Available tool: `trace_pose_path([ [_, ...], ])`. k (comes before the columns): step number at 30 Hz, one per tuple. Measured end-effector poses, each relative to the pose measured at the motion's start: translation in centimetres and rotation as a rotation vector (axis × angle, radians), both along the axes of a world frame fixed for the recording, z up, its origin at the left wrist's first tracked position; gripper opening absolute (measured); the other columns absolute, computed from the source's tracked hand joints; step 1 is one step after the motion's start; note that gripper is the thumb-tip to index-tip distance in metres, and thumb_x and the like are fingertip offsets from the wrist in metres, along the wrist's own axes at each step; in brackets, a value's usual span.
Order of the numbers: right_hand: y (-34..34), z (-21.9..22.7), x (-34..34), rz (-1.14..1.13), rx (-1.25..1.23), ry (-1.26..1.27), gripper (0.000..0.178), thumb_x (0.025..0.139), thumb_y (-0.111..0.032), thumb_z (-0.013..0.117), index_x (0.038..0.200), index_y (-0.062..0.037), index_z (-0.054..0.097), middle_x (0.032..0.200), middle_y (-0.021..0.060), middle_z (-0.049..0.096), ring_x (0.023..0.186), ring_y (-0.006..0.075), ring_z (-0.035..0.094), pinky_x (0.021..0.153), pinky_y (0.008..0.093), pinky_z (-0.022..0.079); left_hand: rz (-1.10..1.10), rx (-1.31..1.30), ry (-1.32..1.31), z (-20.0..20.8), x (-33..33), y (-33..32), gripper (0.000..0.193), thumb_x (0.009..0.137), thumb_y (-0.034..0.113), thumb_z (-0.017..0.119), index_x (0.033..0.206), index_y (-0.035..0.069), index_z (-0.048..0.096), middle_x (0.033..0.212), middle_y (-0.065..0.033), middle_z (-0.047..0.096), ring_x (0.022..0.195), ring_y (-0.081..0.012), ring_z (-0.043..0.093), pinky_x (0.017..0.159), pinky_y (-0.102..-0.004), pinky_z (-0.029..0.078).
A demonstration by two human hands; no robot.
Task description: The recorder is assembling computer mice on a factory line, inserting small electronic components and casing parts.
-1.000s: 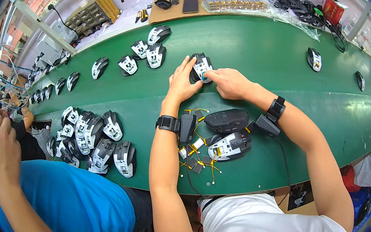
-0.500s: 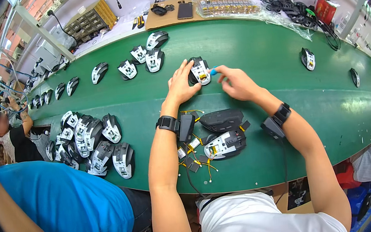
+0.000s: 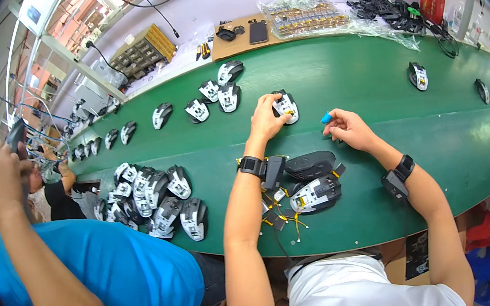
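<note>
Lengthwise outward, far end slightly leftward: mouse (image 3: 287, 105) in grip of left hand (image 3: 265, 120), right hand (image 3: 351, 130) loosely unclosed.

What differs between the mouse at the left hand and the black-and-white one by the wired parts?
The far mouse has the left hand on it; the near mouse is untouched.
The far mouse runs roughly front to back, the near mouse side to side.
Both show black, white and some yellow.
</note>
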State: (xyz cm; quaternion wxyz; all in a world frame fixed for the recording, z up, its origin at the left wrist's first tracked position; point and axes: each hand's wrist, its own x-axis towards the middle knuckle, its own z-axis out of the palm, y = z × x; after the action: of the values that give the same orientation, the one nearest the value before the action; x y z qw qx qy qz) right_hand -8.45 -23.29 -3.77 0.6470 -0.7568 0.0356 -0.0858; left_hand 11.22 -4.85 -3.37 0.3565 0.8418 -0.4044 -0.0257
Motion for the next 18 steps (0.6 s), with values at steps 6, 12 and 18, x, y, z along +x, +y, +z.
trace_pose_path([
  [6,0.5,-0.7,2.3,-0.052,-0.177,-0.063,0.024,0.082,-0.007,0.056,0.104,0.0020,0.056,0.085,0.0098,0.070,0.066,0.0105,0.062,0.062,0.0260,0.051,0.112,0.004,-0.011,-0.1,-1.3,-1.4,0.062,0.066,0.014,0.077,0.124,0.009,0.056,0.130,-0.0134,0.051,0.120,-0.0320,0.053,0.101,-0.0401,0.044],
  [12,1.5,-1.0,4.1,-0.066,-0.386,-0.155,0.024,0.082,-0.009,0.058,0.103,0.0032,0.057,0.083,0.0112,0.070,0.070,0.0143,0.066,0.066,0.0289,0.052,0.125,0.013,-0.069,-0.2,-1.7,-1.2,0.059,0.068,0.013,0.072,0.124,0.009,0.054,0.131,-0.0123,0.050,0.118,-0.0331,0.054,0.098,-0.0418,0.046],
  [18,1.3,-0.9,3.3,-0.062,-0.307,-0.107,0.022,0.082,-0.008,0.058,0.102,0.0029,0.059,0.081,0.0100,0.071,0.071,0.0145,0.067,0.067,0.0283,0.052,0.001,0.028,-0.053,-0.1,-1.4,-0.6,0.068,0.069,0.014,0.073,0.133,0.006,0.049,0.140,-0.0193,0.043,0.129,-0.0352,0.045,0.106,-0.0401,0.039],
])
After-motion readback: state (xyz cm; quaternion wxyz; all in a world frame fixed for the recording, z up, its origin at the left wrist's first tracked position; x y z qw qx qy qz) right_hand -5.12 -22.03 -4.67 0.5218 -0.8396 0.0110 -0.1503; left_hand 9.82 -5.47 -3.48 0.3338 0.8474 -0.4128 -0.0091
